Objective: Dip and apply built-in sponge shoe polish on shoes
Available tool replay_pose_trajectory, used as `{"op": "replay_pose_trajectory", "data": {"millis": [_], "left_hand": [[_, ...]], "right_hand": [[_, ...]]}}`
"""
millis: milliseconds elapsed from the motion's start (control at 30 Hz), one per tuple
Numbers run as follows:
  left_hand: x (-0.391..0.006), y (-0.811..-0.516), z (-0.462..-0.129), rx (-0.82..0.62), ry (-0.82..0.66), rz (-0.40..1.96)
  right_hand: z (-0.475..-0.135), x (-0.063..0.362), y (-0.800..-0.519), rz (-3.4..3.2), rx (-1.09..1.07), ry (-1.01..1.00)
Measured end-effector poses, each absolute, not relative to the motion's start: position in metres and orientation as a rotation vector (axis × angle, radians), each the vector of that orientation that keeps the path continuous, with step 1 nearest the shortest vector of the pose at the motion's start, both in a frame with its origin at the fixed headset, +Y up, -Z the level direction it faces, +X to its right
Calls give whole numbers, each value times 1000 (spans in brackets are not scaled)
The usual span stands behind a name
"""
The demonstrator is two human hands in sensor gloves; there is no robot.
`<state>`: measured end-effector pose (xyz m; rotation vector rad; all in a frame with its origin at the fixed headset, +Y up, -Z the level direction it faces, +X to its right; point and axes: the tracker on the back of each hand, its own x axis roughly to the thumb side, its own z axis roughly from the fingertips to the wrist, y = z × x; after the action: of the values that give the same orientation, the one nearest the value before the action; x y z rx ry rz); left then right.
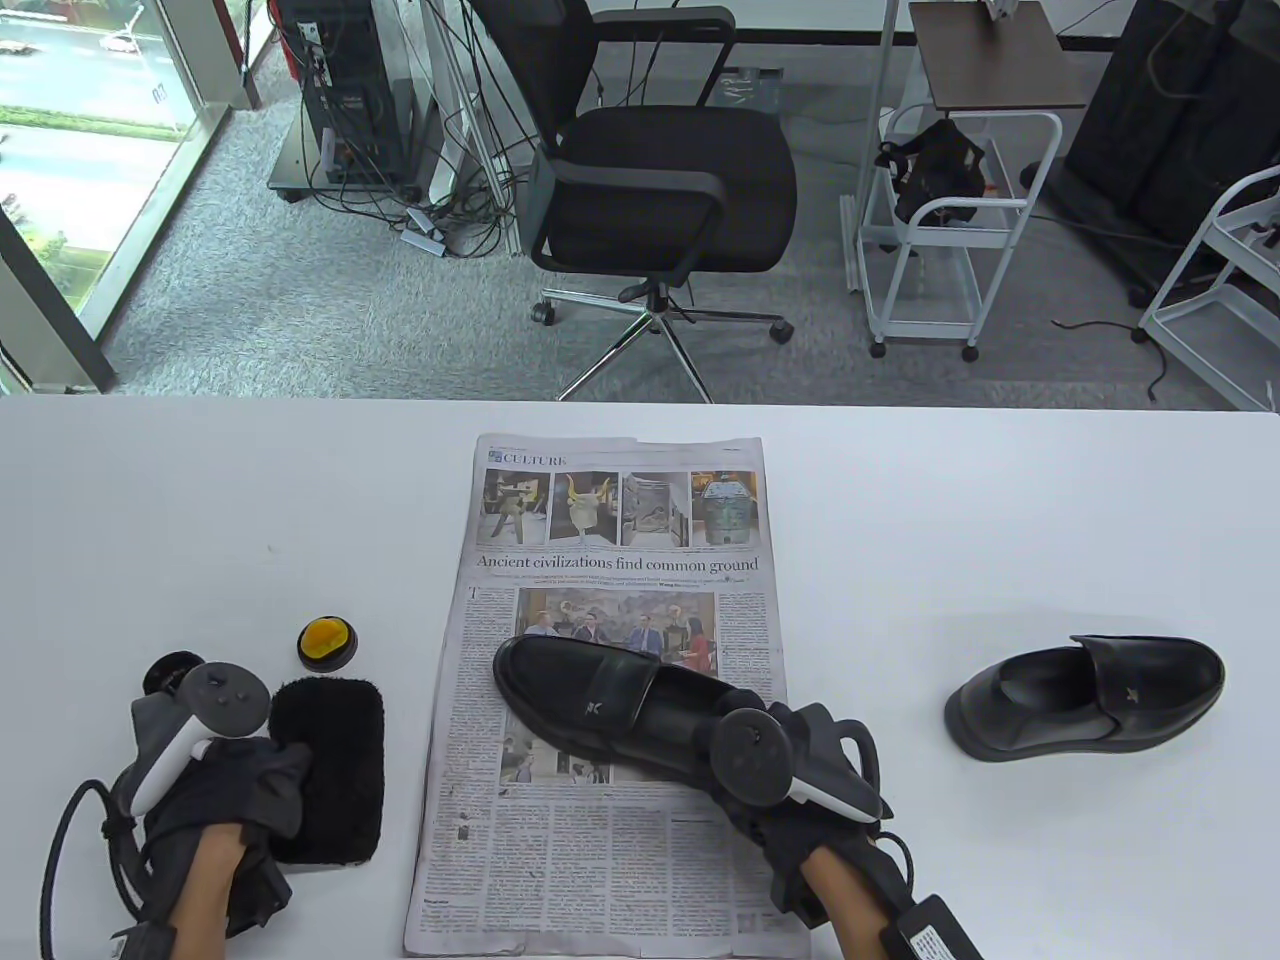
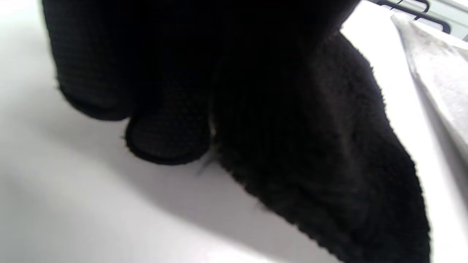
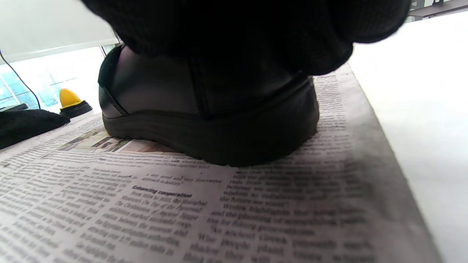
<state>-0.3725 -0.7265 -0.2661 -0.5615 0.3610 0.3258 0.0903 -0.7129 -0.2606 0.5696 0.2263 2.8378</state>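
While the right hand [image 1: 800,790] curls its fingers over the heel of the shoe [image 1: 610,700] on the newspaper [image 1: 600,850], and the left hand [image 1: 215,800] rests on the cloth [image 1: 330,770], grip unclear, the polish sponge [image 1: 325,640] beyond those fingers could smear the worktop [image 1: 1000,500].

- Shoe [image 1: 600,700] under the right fingers: smooth black leather, soft sheen.
- Newspaper [image 1: 560,880]: matt printed paper.
- Cloth [image 1: 330,770] at the left fingers: fuzzy black pile.
- Worktop [image 1: 1000,500]: smooth, matt white.
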Motion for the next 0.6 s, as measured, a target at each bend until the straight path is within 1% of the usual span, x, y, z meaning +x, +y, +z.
{"op": "replay_pose_trajectory", "data": {"millis": [67, 133, 200, 267, 333, 367, 500, 600], "left_hand": [[-373, -724, -262, -578, 397, 325], [-374, -715, -259, -537, 411, 260], [-375, -701, -258, -459, 429, 174], [-373, -689, -260, -352, 430, 144], [-368, -679, -270, -247, 387, 131], [-364, -676, -276, -218, 353, 124], [-350, -663, -307, -143, 259, 88], [-342, -666, -329, -117, 215, 62]], "right_hand": [[-261, 90, -713, 2839, 570, 228], [-261, 90, -713, 2838, 569, 228], [-261, 90, -713, 2839, 569, 228], [-261, 90, -713, 2840, 569, 229], [-261, 90, -713, 2841, 571, 229], [-261, 90, -713, 2842, 572, 228], [-261, 90, -713, 2841, 572, 228], [-261, 90, -713, 2841, 572, 228]]}}
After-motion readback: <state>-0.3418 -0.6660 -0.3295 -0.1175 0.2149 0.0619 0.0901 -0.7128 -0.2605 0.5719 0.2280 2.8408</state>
